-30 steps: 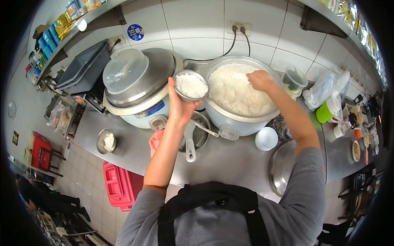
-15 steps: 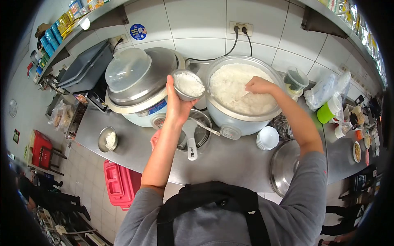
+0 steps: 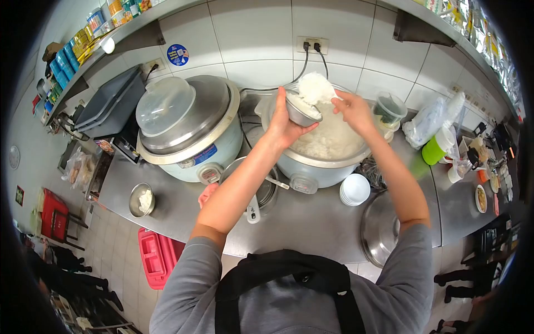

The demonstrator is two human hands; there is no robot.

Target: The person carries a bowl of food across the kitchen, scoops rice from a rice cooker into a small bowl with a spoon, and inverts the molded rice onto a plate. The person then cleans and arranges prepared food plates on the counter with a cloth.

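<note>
My left hand [image 3: 285, 131] grips a small metal bowl [image 3: 303, 117] with white rice in it, tilted above the left part of the open rice cooker [image 3: 320, 168]. A large clump of rice [image 3: 315, 88] sits at the bowl's far rim, on what seems to be a rice paddle. My right hand [image 3: 354, 113] pinches the paddle; rice and fingers hide most of it. More cooked rice [image 3: 325, 143] fills the cooker below both hands.
A lidded rice cooker [image 3: 189, 119] stands to the left, near another metal bowl [image 3: 142, 199] with some rice. White stacked bowls [image 3: 354, 190] and a large metal lid [image 3: 378, 229] are at the front right. A metal pot [image 3: 270, 197] stands below my left forearm. A shelf [image 3: 178, 10] runs overhead.
My right hand has risen from the rice in the cooker with a clump on the paddle. My left hand has brought the bowl rightward, over the cooker, to meet it.
</note>
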